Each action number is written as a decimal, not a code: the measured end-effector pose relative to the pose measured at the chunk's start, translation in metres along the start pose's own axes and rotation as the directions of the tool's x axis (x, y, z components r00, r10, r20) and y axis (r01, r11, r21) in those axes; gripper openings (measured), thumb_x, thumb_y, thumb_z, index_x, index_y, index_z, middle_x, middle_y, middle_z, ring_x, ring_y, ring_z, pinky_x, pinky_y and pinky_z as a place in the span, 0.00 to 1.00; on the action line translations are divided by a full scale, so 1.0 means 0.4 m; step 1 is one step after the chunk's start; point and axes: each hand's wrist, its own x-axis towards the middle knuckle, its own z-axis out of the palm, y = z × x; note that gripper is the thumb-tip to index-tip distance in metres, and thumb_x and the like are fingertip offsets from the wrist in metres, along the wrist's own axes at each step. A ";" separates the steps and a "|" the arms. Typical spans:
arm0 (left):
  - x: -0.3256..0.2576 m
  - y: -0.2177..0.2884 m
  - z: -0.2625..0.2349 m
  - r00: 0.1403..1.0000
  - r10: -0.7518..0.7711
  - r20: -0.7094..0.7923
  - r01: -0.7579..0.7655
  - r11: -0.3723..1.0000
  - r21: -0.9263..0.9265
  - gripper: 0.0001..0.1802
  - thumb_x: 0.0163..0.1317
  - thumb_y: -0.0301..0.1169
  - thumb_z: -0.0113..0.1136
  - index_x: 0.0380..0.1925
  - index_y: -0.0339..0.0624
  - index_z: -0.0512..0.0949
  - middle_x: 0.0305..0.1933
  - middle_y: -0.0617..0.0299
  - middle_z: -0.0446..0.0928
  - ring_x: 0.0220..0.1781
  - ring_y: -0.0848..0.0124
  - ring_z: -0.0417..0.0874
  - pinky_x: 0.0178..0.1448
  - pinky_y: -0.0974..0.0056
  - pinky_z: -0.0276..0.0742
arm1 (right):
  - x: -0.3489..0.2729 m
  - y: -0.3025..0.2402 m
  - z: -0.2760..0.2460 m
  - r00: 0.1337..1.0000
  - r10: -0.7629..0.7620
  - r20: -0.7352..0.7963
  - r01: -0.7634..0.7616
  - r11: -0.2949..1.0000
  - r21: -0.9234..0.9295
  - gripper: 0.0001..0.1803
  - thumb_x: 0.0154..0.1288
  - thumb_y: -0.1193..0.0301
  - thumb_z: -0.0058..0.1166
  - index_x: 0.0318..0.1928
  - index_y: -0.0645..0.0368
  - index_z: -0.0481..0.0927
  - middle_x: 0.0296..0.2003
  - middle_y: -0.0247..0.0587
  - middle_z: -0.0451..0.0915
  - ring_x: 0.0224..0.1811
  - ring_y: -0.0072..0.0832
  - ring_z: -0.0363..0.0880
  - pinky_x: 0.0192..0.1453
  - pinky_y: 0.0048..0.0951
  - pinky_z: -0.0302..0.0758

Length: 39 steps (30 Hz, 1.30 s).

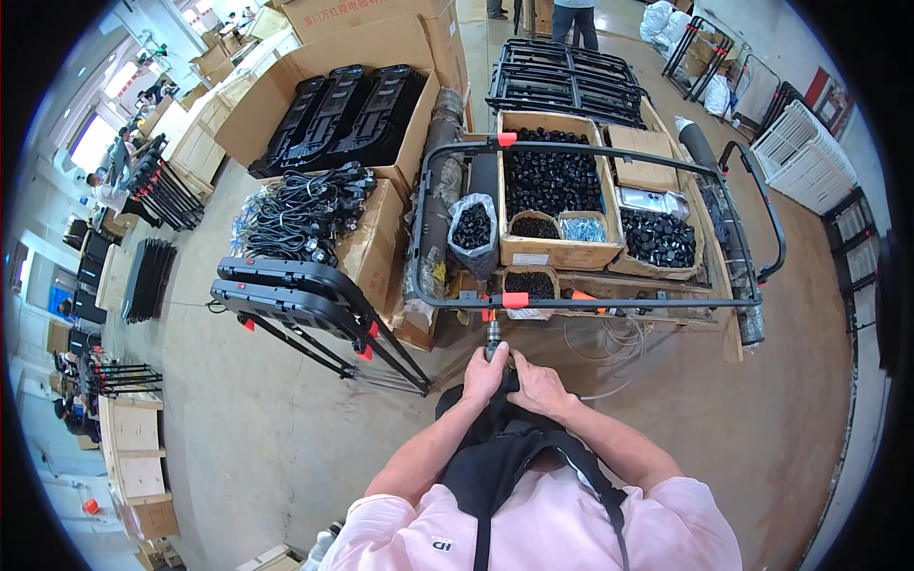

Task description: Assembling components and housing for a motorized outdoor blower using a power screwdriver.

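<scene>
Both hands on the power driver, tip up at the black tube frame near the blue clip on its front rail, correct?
Not quite: the clip on the front rail is orange-red, not blue. The head view shows it. The rest holds: left hand and right hand both grip the power driver, its tip pointing up at the black tube frame.

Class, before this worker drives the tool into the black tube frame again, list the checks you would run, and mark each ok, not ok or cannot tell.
1. Both hands on the power tool: left hand and right hand grip it: ok.
2. Tip lined up with the orange clip: cannot tell.
3. Black tube frame lying flat across the boxes: ok.
4. Air hose free of feet: cannot tell.
5. Box of black caps within reach: ok.
</scene>
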 end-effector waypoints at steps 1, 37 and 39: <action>0.003 0.004 -0.001 1.000 0.001 0.000 -0.001 1.000 0.000 0.30 0.71 0.58 0.64 0.41 0.36 0.82 0.37 0.55 0.85 0.41 0.65 0.84 0.49 0.57 0.79 | 0.001 0.000 -0.001 1.000 0.000 -0.001 0.000 1.000 0.000 0.48 0.54 0.62 0.74 0.70 0.68 0.64 0.51 0.68 0.84 0.53 0.60 0.86 0.58 0.54 0.83; -0.078 -0.052 0.060 0.998 0.012 0.059 -0.007 0.997 -0.082 0.31 0.73 0.59 0.63 0.41 0.35 0.81 0.36 0.53 0.85 0.41 0.63 0.86 0.51 0.55 0.80 | -0.093 0.024 0.017 0.996 0.000 0.092 0.004 0.999 -0.045 0.36 0.54 0.65 0.74 0.60 0.65 0.71 0.50 0.58 0.80 0.54 0.58 0.84 0.59 0.54 0.82; -0.075 -0.034 0.070 0.998 0.019 0.061 -0.016 0.999 -0.050 0.31 0.73 0.58 0.63 0.41 0.35 0.80 0.36 0.53 0.85 0.41 0.62 0.86 0.51 0.56 0.80 | -0.100 0.031 0.000 0.999 0.025 0.043 -0.023 0.999 -0.035 0.40 0.53 0.63 0.75 0.63 0.64 0.71 0.52 0.59 0.83 0.56 0.56 0.84 0.60 0.52 0.82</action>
